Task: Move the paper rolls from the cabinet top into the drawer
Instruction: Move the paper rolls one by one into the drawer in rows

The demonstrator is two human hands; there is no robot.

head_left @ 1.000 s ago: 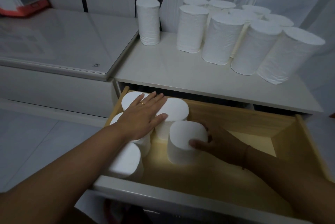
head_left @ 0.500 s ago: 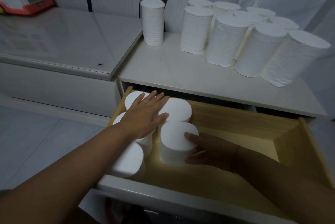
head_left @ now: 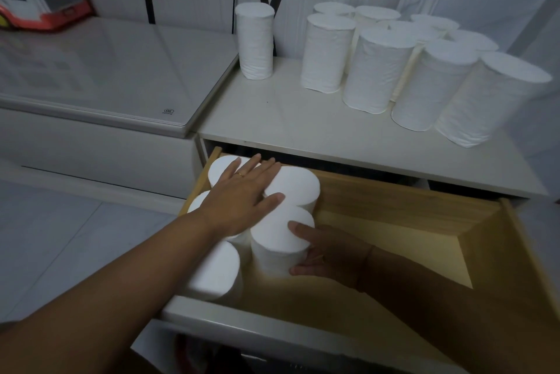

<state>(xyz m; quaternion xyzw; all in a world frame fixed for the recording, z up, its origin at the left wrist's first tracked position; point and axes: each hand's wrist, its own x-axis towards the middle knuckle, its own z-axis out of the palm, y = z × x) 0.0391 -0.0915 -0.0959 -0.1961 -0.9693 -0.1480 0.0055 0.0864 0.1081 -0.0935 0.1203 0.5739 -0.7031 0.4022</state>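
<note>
Progress is partial: five paper rolls (head_left: 298,189), as far as I can count, stand upright in the open wooden drawer (head_left: 394,207). They are packed together at its left end, from the back-left corner to the front-left corner. The drawer's wooden floor shows from there out to the right wall. On the cabinet top (head_left: 288,122) about ten more wait. A lone roll (head_left: 254,40) stands near the back-left corner, and a tight cluster (head_left: 378,70) runs from the back edge towards the right edge. Some of the cluster hide behind others, so the count is rough. By my reckoning about a third of the work is done.

The gripped roll (head_left: 272,243) stands upright on the drawer floor, on the right side of the group. It touches the roll behind it and sits close against its left neighbour. The right hand (head_left: 327,252) grips it from the right, thumb over the top rim and fingers curled round the lower wall. It looks seated rather than carried.

The left hand (head_left: 242,198) lies flat with straight fingers on the tops of the back rolls, a ring on one finger. It holds nothing and only presses down on them.
</note>
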